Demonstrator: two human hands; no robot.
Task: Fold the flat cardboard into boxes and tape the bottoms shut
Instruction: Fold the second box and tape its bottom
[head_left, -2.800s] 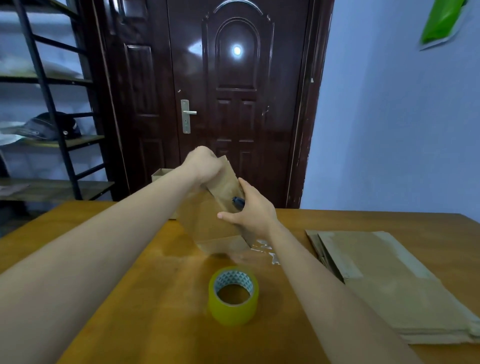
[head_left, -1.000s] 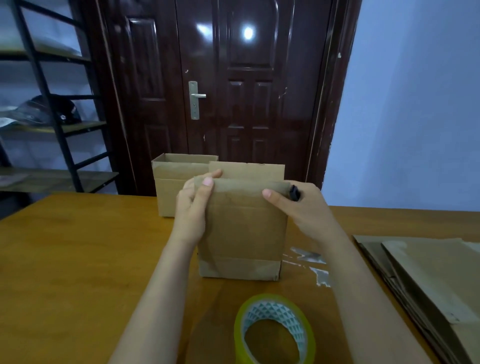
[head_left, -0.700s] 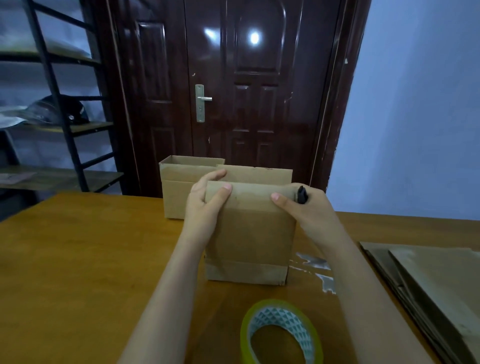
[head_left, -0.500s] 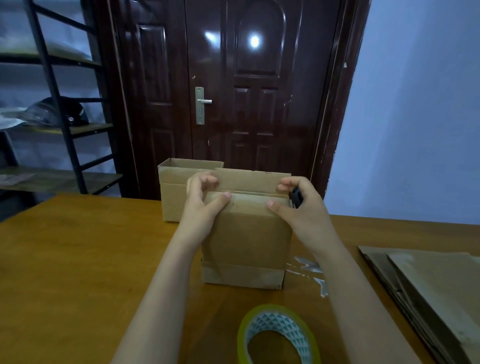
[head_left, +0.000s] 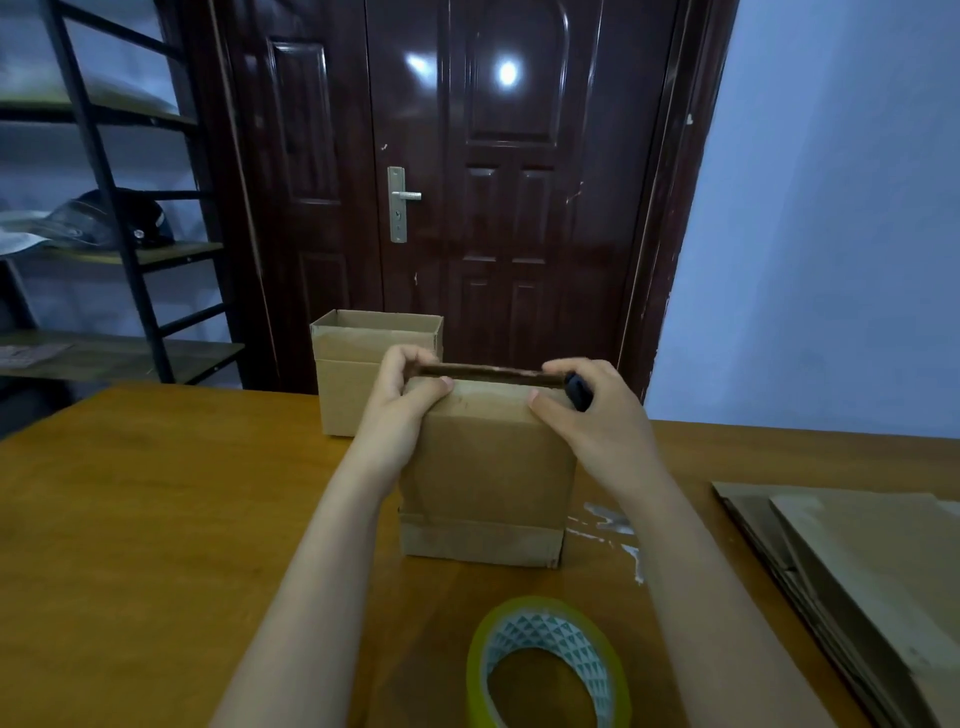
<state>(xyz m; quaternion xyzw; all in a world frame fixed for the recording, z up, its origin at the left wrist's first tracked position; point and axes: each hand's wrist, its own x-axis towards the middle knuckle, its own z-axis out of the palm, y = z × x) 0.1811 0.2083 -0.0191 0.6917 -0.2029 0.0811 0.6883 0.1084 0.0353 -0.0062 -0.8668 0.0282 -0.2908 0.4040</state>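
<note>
A brown cardboard box (head_left: 485, 478) stands on the wooden table (head_left: 130, 519) in front of me. My left hand (head_left: 402, 395) grips its top left corner, thumb on the near flap and fingers curled over the far flap. My right hand (head_left: 587, 410) grips the top right corner the same way and also holds a small black object (head_left: 578, 391) against the palm. The two top flaps are folded nearly together, with a dark slit between them. A roll of yellowish tape (head_left: 545, 665) lies flat on the table near me.
A second, open-topped cardboard box (head_left: 348, 374) stands behind, to the left. A stack of flat cardboard (head_left: 852, 566) lies at the right. Bits of clear tape (head_left: 613, 530) stick to the table beside the box. A dark door and a metal shelf stand behind the table.
The box was turned upright and set on the table. Since then both hands have pressed the far top flap down toward the near flap, so the top is almost closed.
</note>
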